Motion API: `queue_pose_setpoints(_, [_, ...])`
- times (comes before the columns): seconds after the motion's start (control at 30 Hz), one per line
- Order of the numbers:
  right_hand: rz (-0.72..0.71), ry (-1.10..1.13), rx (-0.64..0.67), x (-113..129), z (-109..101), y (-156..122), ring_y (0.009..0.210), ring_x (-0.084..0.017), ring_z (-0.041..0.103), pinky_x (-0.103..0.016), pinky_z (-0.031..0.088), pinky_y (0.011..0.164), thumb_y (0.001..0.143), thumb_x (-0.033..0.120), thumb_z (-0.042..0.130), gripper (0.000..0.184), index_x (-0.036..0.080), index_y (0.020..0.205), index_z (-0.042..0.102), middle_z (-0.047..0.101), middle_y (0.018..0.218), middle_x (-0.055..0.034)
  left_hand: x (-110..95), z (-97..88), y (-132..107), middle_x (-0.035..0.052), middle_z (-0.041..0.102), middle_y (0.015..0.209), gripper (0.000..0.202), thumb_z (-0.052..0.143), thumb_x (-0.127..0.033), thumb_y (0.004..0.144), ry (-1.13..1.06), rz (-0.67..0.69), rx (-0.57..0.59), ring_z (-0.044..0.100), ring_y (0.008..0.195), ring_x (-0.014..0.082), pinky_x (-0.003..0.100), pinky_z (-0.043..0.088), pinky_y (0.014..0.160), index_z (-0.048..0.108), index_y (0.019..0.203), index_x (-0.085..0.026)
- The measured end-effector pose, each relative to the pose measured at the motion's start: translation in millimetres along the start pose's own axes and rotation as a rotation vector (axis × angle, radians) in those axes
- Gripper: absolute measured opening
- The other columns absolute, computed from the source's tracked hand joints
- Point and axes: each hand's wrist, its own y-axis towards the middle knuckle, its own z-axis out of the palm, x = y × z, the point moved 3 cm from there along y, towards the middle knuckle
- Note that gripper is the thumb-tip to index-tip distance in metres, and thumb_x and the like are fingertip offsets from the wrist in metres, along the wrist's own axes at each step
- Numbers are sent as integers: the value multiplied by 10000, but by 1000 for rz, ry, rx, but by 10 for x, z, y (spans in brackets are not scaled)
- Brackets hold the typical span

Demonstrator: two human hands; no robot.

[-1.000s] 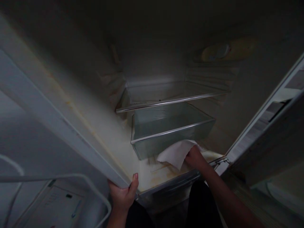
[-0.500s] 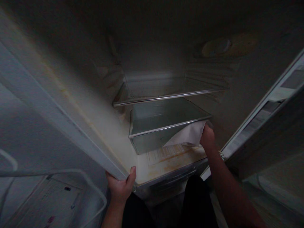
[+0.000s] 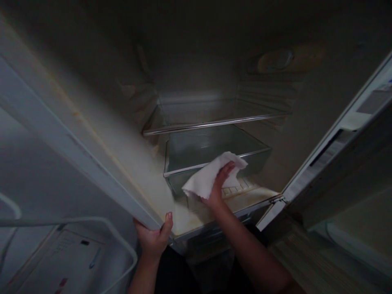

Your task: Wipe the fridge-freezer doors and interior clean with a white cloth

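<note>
Drawer [image 3: 211,153] looks empty; right hand [image 3: 218,185] presses cloth [image 3: 208,176].

Dim room, little light reaching my view.
I note a pale wall [image 3: 36,171] at left with a white wire rack [image 3: 101,228] standing against it, wood-grain floor [image 3: 309,261] at lower right, and a white rounded object [image 3: 358,245] on that floor, too dark to identify.
</note>
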Motion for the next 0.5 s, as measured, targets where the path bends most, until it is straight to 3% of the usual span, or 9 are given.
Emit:
queue_pose_setpoints(0.03, [-25,-28,-2,184,72,-77,1557,-364,195,-650,370,1097,956,527,612,768,-112,1374,530,311,1574,-395,7,4,-1,84,701,978,602,838,-397,705,-9,-5,12,725,881,244,420,630,830,522,1165,-171])
queue_pose_setpoints(0.1, [-155,-87,35,500,196,-215,1574,-479,73,-779,235,1120,946,355,647,740,128,1601,388,152,1693,-258,11,14,1,93,708,1011,592,835,-404,714,-18,-23,36,729,906,246,420,630,840,519,1161,-180])
queue_pose_setpoints(0.17, [-327,-124,102,694,278,-313,1573,-498,35,-816,159,1130,995,321,558,731,333,1655,243,57,1735,-140,-11,21,9,106,714,1044,589,834,-406,713,-22,-33,43,734,926,253,422,631,847,520,1157,-180])
queue_pose_setpoints(0.23, [-430,-137,134,725,292,-355,1582,-463,54,-810,117,1150,1034,358,483,684,426,1648,187,61,1745,-75,-62,24,25,107,724,1031,574,829,-383,718,-35,-24,46,740,909,256,414,638,819,524,1160,-180])
queue_pose_setpoints(0.3, [-448,-155,147,616,251,-345,1579,-430,117,-815,63,1153,1037,389,492,663,484,1628,206,191,1727,-48,-130,22,44,87,734,967,533,830,-336,713,-41,-1,43,744,856,249,388,643,759,543,1136,-184])
queue_pose_setpoints(0.4, [-356,-200,173,285,132,-283,1501,-427,313,-814,-23,1149,979,457,610,716,499,1608,270,551,1521,-54,-213,17,70,63,734,900,470,842,-283,686,-27,20,40,741,805,237,364,640,721,586,1068,-185])
queue_pose_setpoints(0.5, [-183,-263,133,-160,-53,-183,1426,-459,409,-770,-19,1182,872,538,724,863,374,1623,331,616,1437,-117,-218,13,78,88,741,970,488,862,-294,665,-30,3,48,741,814,240,393,643,768,615,1069,-172])
